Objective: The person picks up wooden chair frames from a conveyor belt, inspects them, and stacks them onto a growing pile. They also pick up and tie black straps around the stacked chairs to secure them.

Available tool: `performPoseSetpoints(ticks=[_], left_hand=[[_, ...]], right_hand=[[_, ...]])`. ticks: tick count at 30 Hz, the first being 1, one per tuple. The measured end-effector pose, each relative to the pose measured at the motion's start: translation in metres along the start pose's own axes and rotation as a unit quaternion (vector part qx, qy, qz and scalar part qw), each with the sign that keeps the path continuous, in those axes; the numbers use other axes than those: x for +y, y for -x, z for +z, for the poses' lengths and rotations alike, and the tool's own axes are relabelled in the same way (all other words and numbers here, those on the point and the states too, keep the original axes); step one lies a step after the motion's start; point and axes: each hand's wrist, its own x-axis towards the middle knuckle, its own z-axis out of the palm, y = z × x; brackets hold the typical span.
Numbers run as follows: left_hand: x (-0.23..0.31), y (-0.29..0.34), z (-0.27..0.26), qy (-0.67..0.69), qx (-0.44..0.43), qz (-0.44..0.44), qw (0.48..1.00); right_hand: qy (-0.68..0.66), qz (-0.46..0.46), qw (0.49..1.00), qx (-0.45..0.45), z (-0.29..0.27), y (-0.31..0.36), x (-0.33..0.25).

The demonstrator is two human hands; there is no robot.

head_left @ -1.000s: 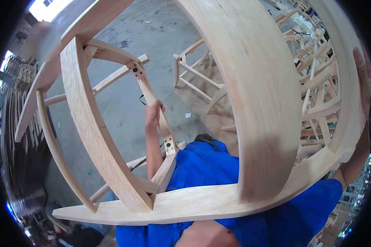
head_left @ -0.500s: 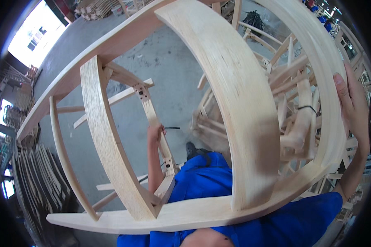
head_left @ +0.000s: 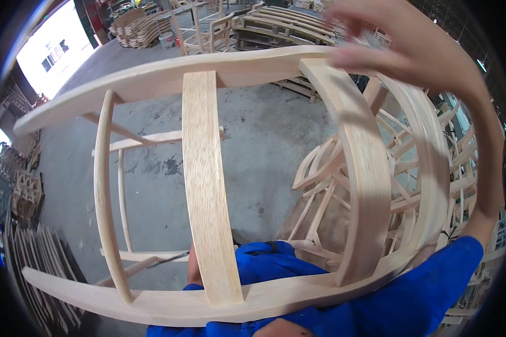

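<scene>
A pale bare-wood chair frame (head_left: pixel 213 310) lies across my view, its near rail against my blue clothing. Between its long side rails run a round rod (head_left: pixel 103 191), a flat slat (head_left: pixel 204 185), a broad curved slat (head_left: pixel 371 194) and a curved end rail (head_left: pixel 427 140). My right hand (head_left: pixel 385 42) is raised by the far rail's right part, thumb and fingers apart and blurred; I cannot tell whether it touches the wood. Of my left arm only a bit of forearm shows behind the flat slat, which hides the hand. A thin dark rod (head_left: pixel 173 258) shows near the lower left legs.
More wooden chair frames (head_left: pixel 320 185) crowd the right side. Beyond the far rail stand a chair frame (head_left: pixel 205 33) and stacked curved wood pieces (head_left: pixel 281 28). Long slats (head_left: pixel 39 269) are piled at lower left. Grey concrete floor (head_left: pixel 258 135) shows through the frame.
The chair frame has turned and tilted, its far rail now lower in view. My right hand has left the right end rail for the far side. My left hand has gone behind the flat slat.
</scene>
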Motion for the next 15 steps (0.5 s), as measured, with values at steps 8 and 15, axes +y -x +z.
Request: performPoseSetpoints(ticks=[8, 15], left_hand=[[0.036, -0.172, -0.035, -0.109, -0.125, -0.078, 0.983], [0.084, -0.353, -0.044, -0.215, -0.246, -0.079, 0.942]], right_hand=[[-0.164, -0.054, 0.969, 0.178, 0.135, -0.370, 0.046], [-0.520, 0.087, 0.846, -0.082, 0.229, -0.586, 0.142]])
